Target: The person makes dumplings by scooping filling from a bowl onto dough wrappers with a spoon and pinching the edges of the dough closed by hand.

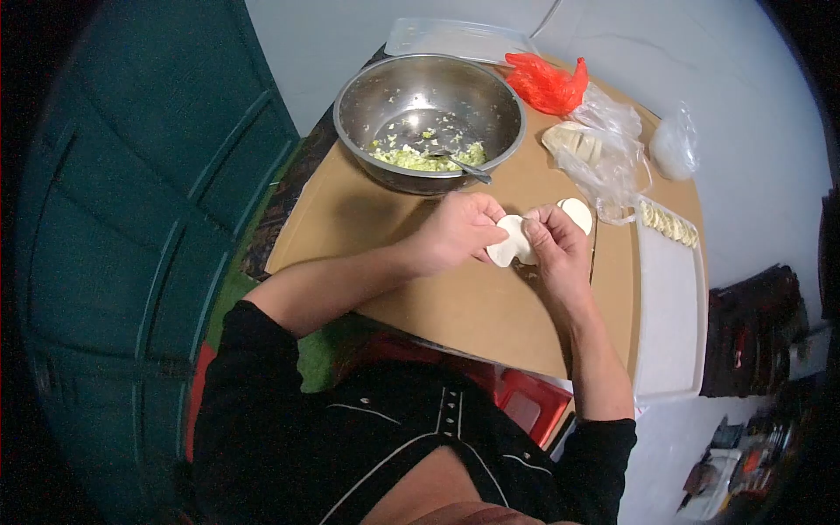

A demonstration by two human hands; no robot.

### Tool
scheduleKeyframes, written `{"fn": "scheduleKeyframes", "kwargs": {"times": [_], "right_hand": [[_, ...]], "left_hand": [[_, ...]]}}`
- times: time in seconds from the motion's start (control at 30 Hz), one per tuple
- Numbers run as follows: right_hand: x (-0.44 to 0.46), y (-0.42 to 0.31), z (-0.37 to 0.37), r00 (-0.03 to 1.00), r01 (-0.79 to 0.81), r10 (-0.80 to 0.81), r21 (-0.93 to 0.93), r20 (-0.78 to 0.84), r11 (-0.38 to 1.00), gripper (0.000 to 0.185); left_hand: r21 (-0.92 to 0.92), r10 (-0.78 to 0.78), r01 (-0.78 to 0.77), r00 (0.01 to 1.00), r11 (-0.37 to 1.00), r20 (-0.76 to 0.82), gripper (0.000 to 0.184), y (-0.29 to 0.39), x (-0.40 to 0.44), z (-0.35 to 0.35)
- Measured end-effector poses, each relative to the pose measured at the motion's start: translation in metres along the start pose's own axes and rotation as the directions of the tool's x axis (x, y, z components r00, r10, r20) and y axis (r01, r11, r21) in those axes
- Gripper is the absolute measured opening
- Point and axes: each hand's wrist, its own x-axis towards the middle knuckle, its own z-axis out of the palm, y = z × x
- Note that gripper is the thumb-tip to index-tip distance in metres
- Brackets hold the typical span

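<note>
Both my hands meet above the brown table board. My left hand pinches the left part of a thin, round white dough wrapper. The fingers of my right hand are closed on its right part. Just behind my right hand lie more round wrappers. Beyond my left hand stands a large steel bowl with chopped pale green and yellow filling low in it. A metal spoon rests in the filling, its handle over the near rim.
A white tray on the right holds a row of folded dumplings at its far end. Behind are a red plastic bag, clear bags with pale contents, and a clear lid. A red container sits below the table's near edge.
</note>
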Motion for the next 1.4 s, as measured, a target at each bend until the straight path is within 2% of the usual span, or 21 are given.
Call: {"fn": "scheduleKeyframes", "kwargs": {"times": [0.07,0.2,0.27,0.33,0.4,0.43,0.57,0.67,0.73,0.97,1.03,1.07,1.13,1.23,1.33,1.4], "right_hand": [[0.0,-0.001,0.002,0.997,-0.075,0.074,0.122,0.013,0.99,0.016],[-0.004,-0.009,0.001,0.994,-0.084,0.078,0.083,0.075,0.993,0.016],[-0.003,-0.008,0.001,0.992,-0.002,0.011,-0.071,0.126,0.998,0.013],[-0.001,0.003,0.0,0.994,0.021,-0.013,-0.072,0.112,0.997,0.01],[0.001,0.01,0.0,0.986,0.14,-0.119,-0.177,0.12,0.974,0.011],[-0.001,0.007,0.0,0.985,0.143,-0.119,-0.217,0.122,0.966,0.012],[0.0,0.008,0.0,0.979,0.181,-0.153,-0.222,0.138,0.958,0.013],[-0.002,0.003,0.001,0.99,0.107,-0.093,-0.126,0.108,0.986,0.013],[-0.003,0.001,0.0,0.997,-0.023,0.023,-0.007,0.069,1.0,0.014],[-0.002,-0.006,0.002,0.999,-0.015,0.012,0.065,0.046,0.998,0.014],[-0.002,-0.003,0.001,0.993,0.038,-0.029,-0.077,0.112,0.996,0.014],[-0.001,0.0,0.0,0.994,0.036,-0.028,-0.077,0.109,0.996,0.014],[0.0,0.008,0.0,0.991,0.112,-0.094,-0.191,0.1,0.975,0.014],[0.0,0.008,0.0,0.98,0.18,-0.156,-0.216,0.124,0.96,0.014],[-0.001,0.006,-0.001,0.985,0.142,-0.118,-0.201,0.126,0.969,0.015],[-0.001,0.002,-0.001,0.988,0.113,-0.093,-0.169,0.121,0.979,0.015]], "left_hand": [[-0.04,0.02,-0.02,1.0,0.999,-0.004,0.017,0.001,0.0,-0.001],[0.012,-0.002,0.001,1.0,1.0,0.011,0.015,0.005,-0.003,0.0],[0.034,-0.017,0.016,1.0,0.999,0.021,0.015,0.005,-0.004,0.002],[0.091,-0.031,0.028,0.999,0.995,0.036,0.015,0.004,-0.005,0.001],[0.073,-0.037,0.034,0.998,0.997,0.043,0.015,0.0,-0.004,0.001],[0.054,-0.042,0.04,0.998,0.998,0.037,0.016,-0.002,-0.003,0.0],[0.03,-0.023,0.021,0.998,0.999,0.067,0.016,-0.004,-0.002,-0.002],[0.062,0.007,-0.01,0.999,0.998,0.053,0.018,-0.001,-0.002,0.001],[0.04,0.043,-0.044,0.999,0.998,0.018,0.02,0.003,-0.002,0.004],[0.02,-0.007,0.006,1.0,1.0,0.009,0.015,0.005,-0.003,0.002],[0.09,-0.023,0.022,1.0,0.996,0.012,0.012,0.006,-0.004,0.002],[0.09,-0.024,0.023,1.0,0.996,0.015,0.012,0.006,-0.004,0.003],[0.059,-0.026,0.024,1.0,0.998,0.018,0.011,0.004,-0.004,0.004],[0.051,-0.044,0.041,0.998,0.998,0.051,0.014,-0.002,-0.002,0.001],[-0.015,-0.046,0.046,0.997,0.999,0.055,0.014,-0.002,-0.003,0.002],[0.022,-0.048,0.048,0.998,0.999,0.037,0.014,0.005,-0.004,0.004]]}}
